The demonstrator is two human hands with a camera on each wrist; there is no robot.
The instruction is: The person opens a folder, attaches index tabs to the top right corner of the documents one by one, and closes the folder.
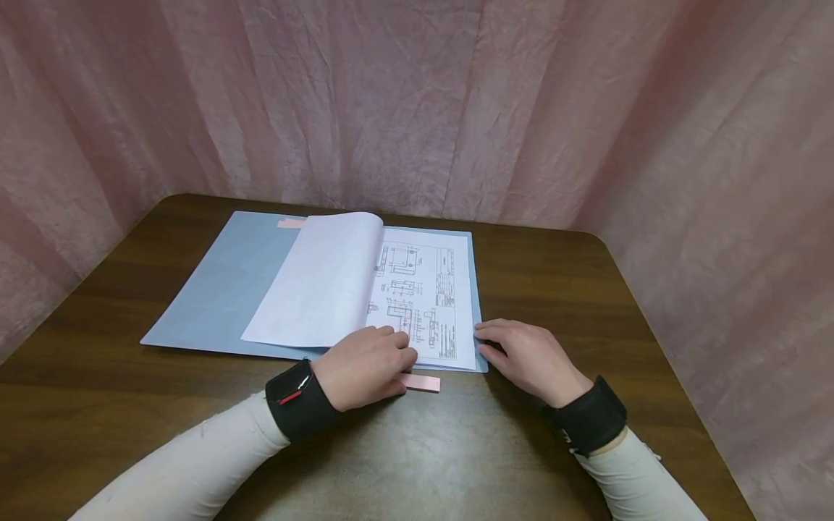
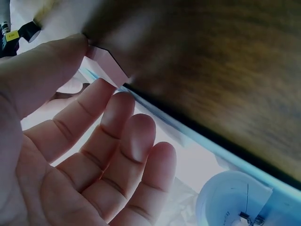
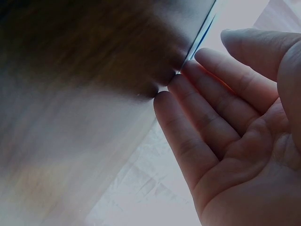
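A light blue folder (image 1: 202,289) lies spread on the table, with a stack of printed technical drawings (image 1: 459,311) on its right half. One white sheet (image 1: 313,282) is turned over to the left, its top curving up near the middle. My left hand (image 1: 368,365) is at the folder's near edge, its thumb and index finger pinching a small pink sticky-note pad (image 1: 423,383). The pad (image 2: 110,68) also shows between those fingertips in the left wrist view. My right hand (image 1: 531,358) rests by the folder's lower right edge, its straight fingers (image 3: 207,117) touching the edge and table.
Pink strips (image 1: 290,223) show at the top of the folder's left cover, partly under the turned sheet. The brown wooden table (image 1: 560,282) extends around the folder. A pink curtain (image 1: 391,108) hangs behind the table and along its sides.
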